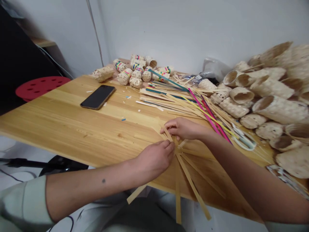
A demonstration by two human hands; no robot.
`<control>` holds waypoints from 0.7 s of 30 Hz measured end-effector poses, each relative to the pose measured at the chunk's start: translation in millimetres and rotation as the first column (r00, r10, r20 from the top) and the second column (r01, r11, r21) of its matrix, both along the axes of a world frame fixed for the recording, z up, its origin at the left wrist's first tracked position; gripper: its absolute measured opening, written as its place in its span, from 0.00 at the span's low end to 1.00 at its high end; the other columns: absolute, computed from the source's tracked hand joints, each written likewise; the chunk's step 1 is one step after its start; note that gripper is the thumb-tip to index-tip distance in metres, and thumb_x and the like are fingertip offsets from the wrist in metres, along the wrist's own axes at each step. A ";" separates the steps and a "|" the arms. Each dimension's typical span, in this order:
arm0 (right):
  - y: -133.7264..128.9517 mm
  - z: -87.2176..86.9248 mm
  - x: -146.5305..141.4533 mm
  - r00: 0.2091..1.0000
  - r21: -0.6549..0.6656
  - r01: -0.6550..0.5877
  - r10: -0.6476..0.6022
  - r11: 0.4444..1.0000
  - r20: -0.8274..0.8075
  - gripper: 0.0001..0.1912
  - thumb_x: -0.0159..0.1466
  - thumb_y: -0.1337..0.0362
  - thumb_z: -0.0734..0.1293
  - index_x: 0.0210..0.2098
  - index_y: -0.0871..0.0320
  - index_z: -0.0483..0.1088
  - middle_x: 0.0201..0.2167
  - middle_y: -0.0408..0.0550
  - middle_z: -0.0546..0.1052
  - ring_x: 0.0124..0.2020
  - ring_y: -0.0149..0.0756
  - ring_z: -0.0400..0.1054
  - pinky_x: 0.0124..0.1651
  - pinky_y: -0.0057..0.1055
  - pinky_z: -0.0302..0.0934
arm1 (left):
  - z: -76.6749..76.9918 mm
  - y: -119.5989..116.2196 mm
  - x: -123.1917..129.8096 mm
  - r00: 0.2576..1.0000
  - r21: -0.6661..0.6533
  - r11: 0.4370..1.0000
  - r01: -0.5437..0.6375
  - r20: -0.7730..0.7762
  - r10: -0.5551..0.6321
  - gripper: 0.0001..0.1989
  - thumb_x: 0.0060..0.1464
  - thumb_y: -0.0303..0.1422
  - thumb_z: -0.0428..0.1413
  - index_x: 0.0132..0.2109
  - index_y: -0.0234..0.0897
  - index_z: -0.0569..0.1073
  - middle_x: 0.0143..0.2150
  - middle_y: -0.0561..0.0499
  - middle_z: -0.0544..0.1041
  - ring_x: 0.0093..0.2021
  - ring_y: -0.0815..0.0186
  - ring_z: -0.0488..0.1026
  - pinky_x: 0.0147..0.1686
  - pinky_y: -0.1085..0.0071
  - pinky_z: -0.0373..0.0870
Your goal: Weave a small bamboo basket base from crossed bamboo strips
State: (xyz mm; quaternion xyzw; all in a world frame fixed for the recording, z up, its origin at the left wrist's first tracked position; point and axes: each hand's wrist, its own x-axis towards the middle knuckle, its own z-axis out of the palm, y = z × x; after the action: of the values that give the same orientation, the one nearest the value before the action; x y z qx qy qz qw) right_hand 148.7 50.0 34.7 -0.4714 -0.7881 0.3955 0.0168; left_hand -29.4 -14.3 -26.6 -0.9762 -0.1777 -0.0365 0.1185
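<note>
Bamboo strips (190, 180) fan out at the near edge of the counter (72, 125), crossing where both hands meet. The left hand (154, 159) pinches the crossing closed-fingered; the right hand (184, 128) presses strips flat, its grip half hidden. This looks like the start of weaving a base, and the next move calls for holding the crossing steady.

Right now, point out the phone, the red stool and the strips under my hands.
Phone (98, 96), head view, middle of its dark screen.
Red stool (40, 87), head view, top of the perforated seat.
Bamboo strips (190, 183), head view, one strip overhanging the table edge.
</note>
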 end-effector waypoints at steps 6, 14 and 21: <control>5.2 4.6 3.3 0.943 0.375 -0.324 0.261 0.869 0.208 0.05 0.59 0.72 0.63 0.31 0.59 0.71 0.32 0.45 0.72 0.35 0.32 0.64 0.39 0.28 0.55 | 9.2 0.6 1.4 1.000 -0.132 0.991 -0.013 -0.017 0.011 0.16 0.59 0.18 0.43 0.49 0.30 0.70 0.53 0.42 0.73 0.56 0.62 0.69 0.54 0.67 0.68; -19.3 6.7 6.0 0.959 0.439 -0.185 0.063 0.879 0.276 0.09 0.61 0.70 0.62 0.24 0.58 0.66 0.25 0.43 0.70 0.29 0.31 0.61 0.33 0.27 0.49 | 13.6 1.8 3.1 0.966 -0.491 0.854 -0.173 0.083 0.243 0.13 0.65 0.27 0.40 0.50 0.34 0.67 0.46 0.47 0.74 0.48 0.65 0.72 0.50 0.69 0.70; -55.5 -4.3 3.6 0.915 0.461 0.214 -0.342 0.861 0.215 0.07 0.59 0.69 0.62 0.26 0.57 0.69 0.25 0.43 0.74 0.27 0.31 0.62 0.29 0.28 0.47 | 24.5 -1.8 5.0 0.962 -0.528 0.821 -0.217 0.025 0.271 0.13 0.65 0.27 0.41 0.49 0.34 0.68 0.47 0.48 0.74 0.49 0.66 0.71 0.52 0.70 0.69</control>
State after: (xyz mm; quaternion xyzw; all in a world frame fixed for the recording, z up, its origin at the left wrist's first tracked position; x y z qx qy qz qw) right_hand 152.3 -5.4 30.4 -0.6185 -0.7720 0.1330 0.0617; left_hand -24.3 -16.1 -2.1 -0.9378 -0.3100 -0.0198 -0.1550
